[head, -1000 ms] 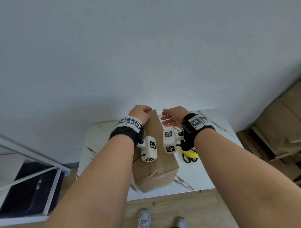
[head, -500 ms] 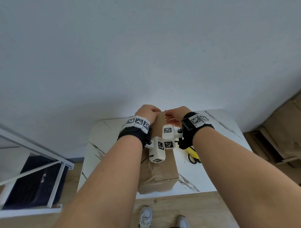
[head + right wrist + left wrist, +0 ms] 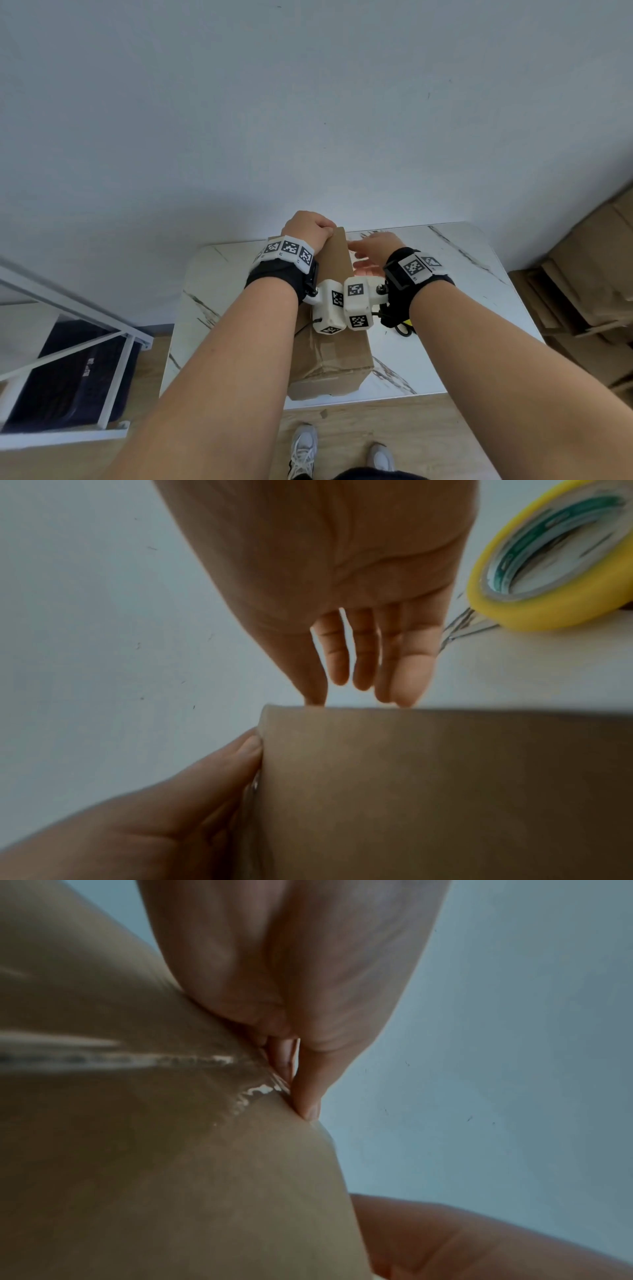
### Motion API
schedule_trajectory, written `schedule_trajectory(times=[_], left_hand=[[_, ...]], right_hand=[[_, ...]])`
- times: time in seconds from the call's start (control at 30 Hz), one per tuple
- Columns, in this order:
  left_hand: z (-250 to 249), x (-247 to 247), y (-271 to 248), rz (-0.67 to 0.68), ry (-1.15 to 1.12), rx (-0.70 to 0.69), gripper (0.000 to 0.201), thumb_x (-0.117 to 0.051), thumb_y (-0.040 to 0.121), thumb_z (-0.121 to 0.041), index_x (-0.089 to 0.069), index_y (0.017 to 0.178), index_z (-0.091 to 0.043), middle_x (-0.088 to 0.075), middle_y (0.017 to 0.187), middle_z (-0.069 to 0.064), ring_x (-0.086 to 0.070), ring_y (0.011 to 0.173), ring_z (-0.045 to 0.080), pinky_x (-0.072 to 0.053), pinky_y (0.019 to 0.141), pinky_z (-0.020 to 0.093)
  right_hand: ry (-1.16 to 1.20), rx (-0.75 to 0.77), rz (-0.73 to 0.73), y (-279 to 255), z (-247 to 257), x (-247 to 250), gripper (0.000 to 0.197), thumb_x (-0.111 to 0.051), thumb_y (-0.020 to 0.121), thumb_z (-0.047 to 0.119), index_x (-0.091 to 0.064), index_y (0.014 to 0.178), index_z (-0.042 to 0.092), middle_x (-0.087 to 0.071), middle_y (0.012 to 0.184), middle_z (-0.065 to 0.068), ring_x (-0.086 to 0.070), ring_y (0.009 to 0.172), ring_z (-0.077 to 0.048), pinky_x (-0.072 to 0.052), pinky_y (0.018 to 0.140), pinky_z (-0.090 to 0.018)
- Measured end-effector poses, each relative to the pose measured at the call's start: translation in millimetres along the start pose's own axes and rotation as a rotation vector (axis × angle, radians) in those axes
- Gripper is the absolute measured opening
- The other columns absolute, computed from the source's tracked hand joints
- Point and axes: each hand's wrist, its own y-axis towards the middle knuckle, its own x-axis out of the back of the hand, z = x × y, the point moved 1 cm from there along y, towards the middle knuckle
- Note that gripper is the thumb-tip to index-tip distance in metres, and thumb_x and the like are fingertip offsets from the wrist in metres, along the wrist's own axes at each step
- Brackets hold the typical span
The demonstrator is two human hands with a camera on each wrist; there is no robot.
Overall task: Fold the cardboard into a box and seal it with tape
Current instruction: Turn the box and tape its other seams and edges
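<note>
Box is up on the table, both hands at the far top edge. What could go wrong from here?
1. The left hand pinches clear tape at the corner of the box; the tape looks wrinkled there, so it may bond badly or lift.
2. The right hand is open, fingertips at the far edge, so it may not hold the box steady.
3. The box's near end overhangs the table edge; a push toward the person could tip it off.

Soft daylight is filling the head view evenly; glare is shining off the desk (image 3: pixel 445 246) toward 1 o'clock. Both wrist views are blurring and dimming up close.
</note>
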Motion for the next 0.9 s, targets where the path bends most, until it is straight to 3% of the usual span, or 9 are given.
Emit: schedule_trajectory(times=[0.03,0.13,0.23,0.33,0.5,0.57,0.67,0.77,0.9], left_hand=[[0,0,0,-0.006,0.009,0.001,0.019,-0.06,0.089,-0.021,-0.073,0.102,-0.022,-0.068,0.116,-0.004,-0.061,0.109,0.019,-0.048,0.097,0.032],[1,-1,0,-0.045,0.037,0.018,0.012,-0.062,0.087,-0.024,-0.068,0.097,-0.021,-0.067,0.111,-0.002,-0.061,0.105,0.019,-0.049,0.092,0.032],[1,0,0,-0.063,0.03,0.02,0.007,-0.065,0.086,-0.023,-0.067,0.091,-0.02,-0.067,0.108,-0.001,-0.061,0.102,0.02,-0.049,0.089,0.031],[0,1,0,-0.072,-0.007,0.018,0.003,-0.067,0.085,-0.021,-0.064,0.083,-0.021,-0.068,0.102,-0.002,-0.062,0.099,0.02,-0.05,0.087,0.031],[1,1,0,-0.06,-0.021,0.017,0.005,-0.066,0.084,-0.019,-0.063,0.081,-0.022,-0.062,0.091,-0.007,-0.062,0.096,0.019,-0.048,0.079,0.028],[2,1,0,-0.058,-0.025,0.01,0.005,-0.066,0.084,-0.019,-0.063,0.08,-0.022,-0.062,0.091,-0.007,-0.062,0.096,0.019,-0.047,0.078,0.027],[1,3,-2,-0.064,-0.025,-0.001,0.005,-0.066,0.084,-0.019,-0.064,0.08,-0.022,-0.064,0.093,-0.005,-0.062,0.096,0.019,-0.047,0.08,0.027],[-1,3,-3,-0.064,-0.026,0.007,0.003,-0.065,0.085,-0.019,-0.068,0.085,-0.021,-0.068,0.103,-0.001,-0.062,0.101,0.021,-0.049,0.085,0.029],[-4,6,-7,-0.02,-0.012,0.0,0.029,-0.049,0.091,-0.004,-0.071,0.106,-0.015,-0.066,0.119,0.002,-0.059,0.113,0.021,-0.045,0.091,0.026]], right_hand=[[0.02,0.065,-0.03,2,1,2,0.015,-0.069,0.087,0.01,-0.06,0.095,0.002,-0.062,0.086,-0.011,-0.062,0.067,-0.02,-0.061,0.068,-0.036],[0.037,0.25,-0.083,6,8,2,0.019,-0.064,0.088,0.005,-0.069,0.106,-0.001,-0.067,0.082,-0.009,-0.065,0.066,-0.018,-0.06,0.077,-0.036],[-0.004,0.309,-0.051,5,10,-1,0.016,-0.065,0.087,0.012,-0.075,0.097,0.004,-0.074,0.088,-0.01,-0.072,0.08,-0.027,-0.059,0.085,-0.039],[-0.002,0.291,-0.023,5,11,-2,0.019,-0.064,0.088,0.01,-0.073,0.099,-0.003,-0.073,0.097,-0.019,-0.071,0.089,-0.031,-0.059,0.085,-0.04],[-0.111,0.321,-0.071,6,16,-2,0.019,-0.072,0.082,0.013,-0.074,0.082,-0.006,-0.074,0.082,-0.019,-0.073,0.079,-0.03,-0.06,0.08,-0.038],[-0.081,0.3,-0.067,5,16,0,0.02,-0.073,0.082,0.012,-0.073,0.083,-0.008,-0.073,0.085,-0.022,-0.072,0.078,-0.031,-0.06,0.081,-0.04],[-0.039,0.304,0.001,0,17,0,0.013,-0.073,0.082,0.008,-0.072,0.09,-0.002,-0.073,0.093,-0.021,-0.073,0.082,-0.03,-0.059,0.084,-0.04],[-0.025,0.299,0.014,-2,19,-1,0.002,-0.073,0.08,0.005,-0.073,0.081,0.006,-0.075,0.086,-0.017,-0.074,0.081,-0.03,-0.059,0.084,-0.041],[-0.127,0.282,-0.078,1,20,-4,0.008,-0.068,0.078,0.006,-0.074,0.08,0.0,-0.075,0.078,-0.015,-0.074,0.07,-0.028,-0.06,0.082,-0.045]])
